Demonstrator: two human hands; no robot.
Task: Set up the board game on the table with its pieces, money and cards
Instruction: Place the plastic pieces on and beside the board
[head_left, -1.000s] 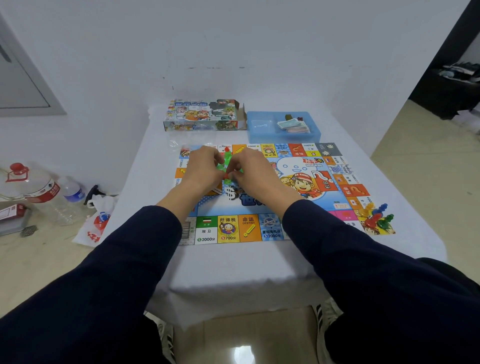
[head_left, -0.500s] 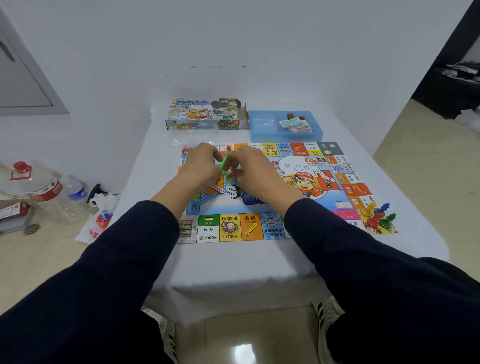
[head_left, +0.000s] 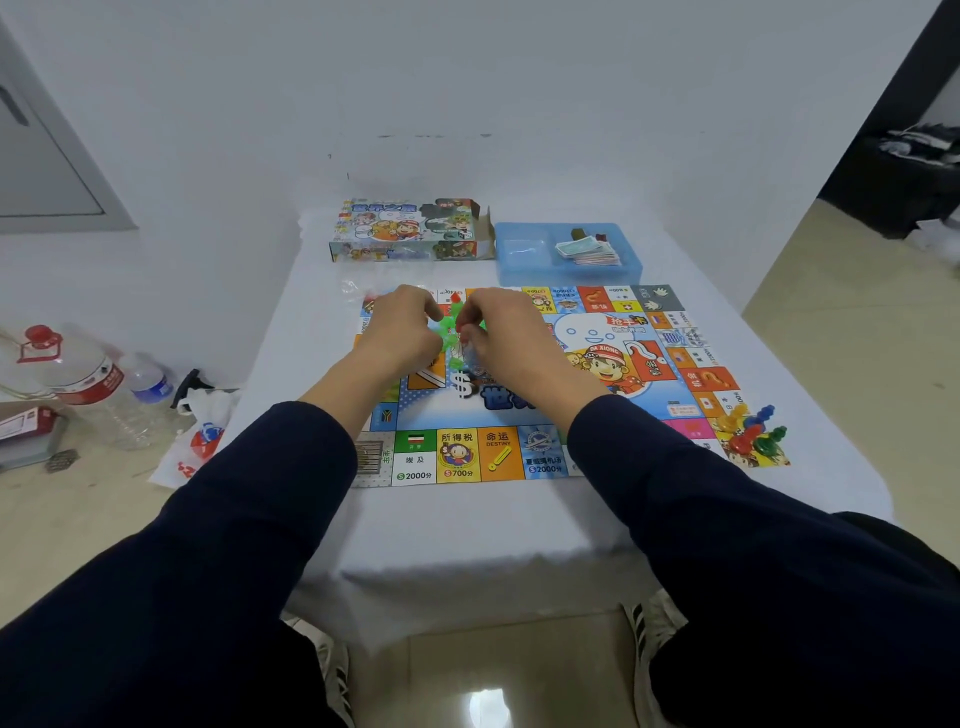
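My left hand (head_left: 400, 332) and right hand (head_left: 506, 332) met over the board's (head_left: 519, 405) far left part, fingers curled and pinching a cluster of small green pieces (head_left: 451, 327). The board lay flat mid-table (head_left: 467, 525). Coloured pawns (head_left: 750, 431) sat at its near right corner. At the table's far edge stood the box (head_left: 408, 228) and, beside it, the blue tray (head_left: 519, 249) holding money (head_left: 587, 250).

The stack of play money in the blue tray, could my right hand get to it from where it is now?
Probably yes. The play money lies uncovered in the open blue tray, just beyond the board's far edge, with nothing between. But the right hand is busy with the small green pieces and would need to let go first.
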